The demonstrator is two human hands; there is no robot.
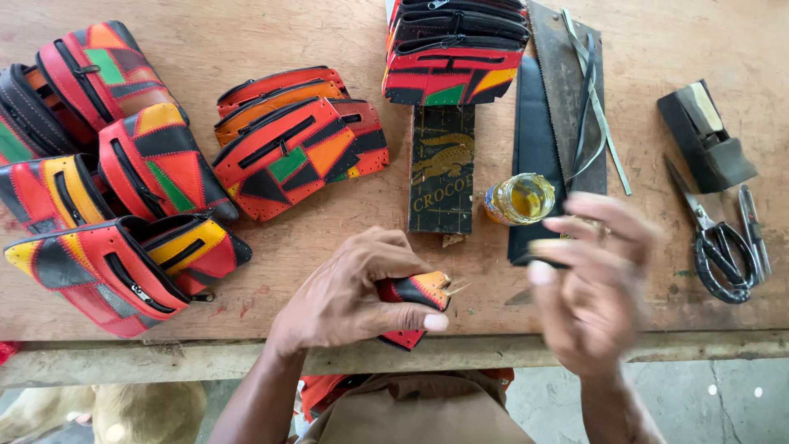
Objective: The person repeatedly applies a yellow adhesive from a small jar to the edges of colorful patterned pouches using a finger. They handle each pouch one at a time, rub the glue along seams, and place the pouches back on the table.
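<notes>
My left hand (pixel 353 288) grips a small patchwork pouch (pixel 415 292) of red, black and orange leather near the front edge of the wooden table (pixel 329 222). A thin pale strand sticks out at its right tip. My right hand (pixel 588 284) is blurred with motion, fingers spread, just right of the pouch and below a small glass jar of yellow liquid (pixel 518 199). I cannot tell whether it holds anything thin.
Several finished patchwork pouches lie at the left (pixel 123 173), centre (pixel 296 148) and top (pixel 452 57). A dark box (pixel 442 168), black strips with a saw blade (pixel 546 115), scissors (pixel 715 238), a small clipper (pixel 752 230) and a black block (pixel 707 136) are also on the table.
</notes>
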